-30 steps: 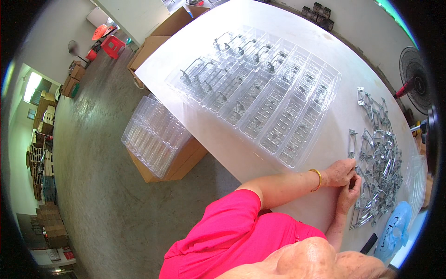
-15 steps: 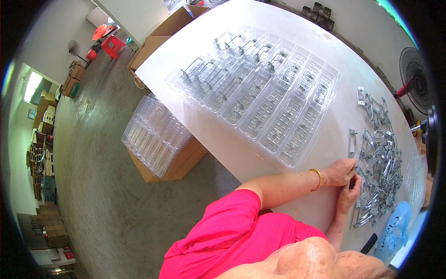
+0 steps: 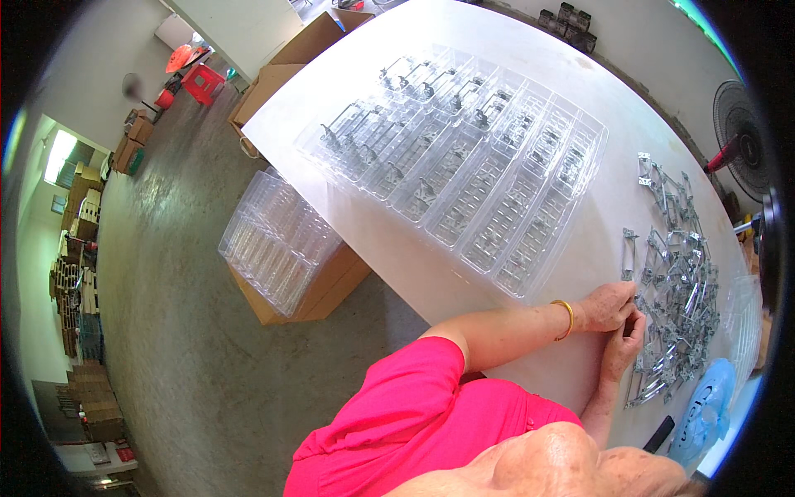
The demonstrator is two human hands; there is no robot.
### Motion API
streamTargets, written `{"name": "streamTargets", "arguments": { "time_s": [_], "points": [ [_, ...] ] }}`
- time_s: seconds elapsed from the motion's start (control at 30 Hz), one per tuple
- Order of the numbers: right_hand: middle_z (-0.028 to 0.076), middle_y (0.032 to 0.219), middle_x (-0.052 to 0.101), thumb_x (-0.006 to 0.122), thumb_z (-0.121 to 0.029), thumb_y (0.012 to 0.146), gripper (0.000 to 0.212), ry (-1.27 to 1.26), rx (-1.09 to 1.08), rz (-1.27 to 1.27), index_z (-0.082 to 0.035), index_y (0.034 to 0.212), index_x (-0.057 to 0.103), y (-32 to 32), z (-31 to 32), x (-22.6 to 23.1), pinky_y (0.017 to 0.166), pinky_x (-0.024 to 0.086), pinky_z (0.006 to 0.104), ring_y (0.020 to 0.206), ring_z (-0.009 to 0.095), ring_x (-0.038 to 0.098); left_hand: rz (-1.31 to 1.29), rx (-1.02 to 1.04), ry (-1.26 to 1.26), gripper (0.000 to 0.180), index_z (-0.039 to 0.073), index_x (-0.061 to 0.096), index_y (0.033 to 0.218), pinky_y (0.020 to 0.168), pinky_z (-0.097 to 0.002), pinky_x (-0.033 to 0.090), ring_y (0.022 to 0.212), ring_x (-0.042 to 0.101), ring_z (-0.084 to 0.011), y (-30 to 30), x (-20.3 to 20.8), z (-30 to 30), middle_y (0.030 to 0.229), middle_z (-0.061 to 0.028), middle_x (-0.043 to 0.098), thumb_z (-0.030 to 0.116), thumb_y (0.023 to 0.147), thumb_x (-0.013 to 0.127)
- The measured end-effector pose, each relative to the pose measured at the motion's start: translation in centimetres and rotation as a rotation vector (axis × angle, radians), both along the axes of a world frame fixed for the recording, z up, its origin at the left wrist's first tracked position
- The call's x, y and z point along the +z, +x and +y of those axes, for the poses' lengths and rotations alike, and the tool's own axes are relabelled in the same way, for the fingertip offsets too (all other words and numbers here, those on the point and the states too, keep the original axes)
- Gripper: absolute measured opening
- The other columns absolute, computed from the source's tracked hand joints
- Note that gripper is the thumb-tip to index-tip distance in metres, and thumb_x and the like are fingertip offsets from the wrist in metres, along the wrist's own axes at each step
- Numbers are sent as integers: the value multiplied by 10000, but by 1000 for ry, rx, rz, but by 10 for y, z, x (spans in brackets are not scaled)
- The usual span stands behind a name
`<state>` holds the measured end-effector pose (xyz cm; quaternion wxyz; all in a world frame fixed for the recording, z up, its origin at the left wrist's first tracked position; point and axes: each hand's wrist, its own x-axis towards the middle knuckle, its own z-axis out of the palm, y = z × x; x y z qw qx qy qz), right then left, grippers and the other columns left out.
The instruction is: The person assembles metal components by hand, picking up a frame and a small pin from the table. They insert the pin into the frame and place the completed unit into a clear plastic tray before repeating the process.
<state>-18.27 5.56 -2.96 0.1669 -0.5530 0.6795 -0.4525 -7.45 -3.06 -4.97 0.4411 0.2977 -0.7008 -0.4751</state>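
Note:
My left hand, below a gold bangle, is closed on a silver metal bracket with a rod-like middle. The bracket's far end sticks out beyond my fingers, and its near end is hidden. Close against it, my right hand is also closed, fingertips pinched together under the left; what they pinch cannot be made out. To the right of both hands spreads a heap of similar metal brackets. Farther left lies a clear plastic tray whose compartments hold rows of metal parts, some with dark upright pieces.
The white table has its left edge near my left elbow. Stacked clear trays rest on a cardboard box beside it. A blue plastic bag and a dark object lie at right, with a black fan beyond.
The view has shifted very slightly. Both hands stay together at the same place around the bracket, with no clear movement of the parts.

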Motion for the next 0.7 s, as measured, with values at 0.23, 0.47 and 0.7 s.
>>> {"name": "streamTargets", "arguments": {
  "time_s": [0.23, 0.47, 0.7],
  "points": [
    [47, 995, 650, 656, -135, 1001, 169, -16, 5, 4, -12, 1109, 611, -2, 0, -3, 823, 506, 291, 897, 141, 601, 0, -7, 9, 156, 7, 526, 924, 741, -493, 481, 832, 593, -447, 1, 1, 1, 866, -223, 592, 116, 898, 634],
    [50, 997, 649, 655, -128, 1003, 169, -2, 4, -10, -12, 1115, 608, -1, 0, -3, 824, 510, 297, 899, 147, 607, 3, -4, 3, 158, 7, 526, 925, 736, -492, 482, 830, 593, -448, 2, 2, 1, 866, -225, 591, 116, 898, 637],
    [45, 997, 648, 660, -132, 1003, 166, -14, 19, -35, -15, 1109, 607, -5, 0, -6, 809, 506, 289, 882, 138, 599, -3, -10, 11, 157, 11, 526, 925, 744, -494, 479, 839, 594, -444, 1, 2, 1, 869, -221, 592, 130, 908, 627]
  ]
}}
